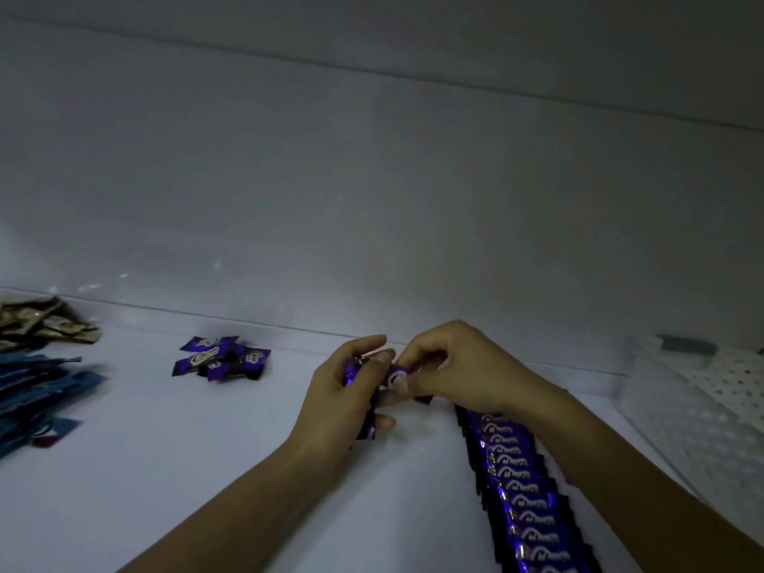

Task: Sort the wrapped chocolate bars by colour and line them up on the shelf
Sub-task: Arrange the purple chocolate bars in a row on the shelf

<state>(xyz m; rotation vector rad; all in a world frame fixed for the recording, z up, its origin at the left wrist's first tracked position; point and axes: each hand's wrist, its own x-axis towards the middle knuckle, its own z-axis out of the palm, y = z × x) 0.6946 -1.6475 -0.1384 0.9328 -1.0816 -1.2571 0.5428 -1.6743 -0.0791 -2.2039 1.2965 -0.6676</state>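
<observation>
A small bunch of purple bars (366, 428) is held in the left hand (339, 390), and the fingers are curled round it. One purple bar (395, 376) at the top of the bunch is pinched by the fingertips of the right hand (450, 366). The two hands are kept close together over the white shelf (206, 469), near its back edge. Whether the bunch touches the shelf cannot be told. A long row of purple bars (525, 502) is laid on the shelf below the right arm, each bar partly over the next, and its far end is hidden by the right wrist. A loose heap of purple bars (221, 359) is left well apart on the left. Blue bars (37, 390) are piled at the far left edge, and brown bars (41, 324) are piled just behind them. A white basket (703, 407) with small holes is seen at the right end of the shelf.
</observation>
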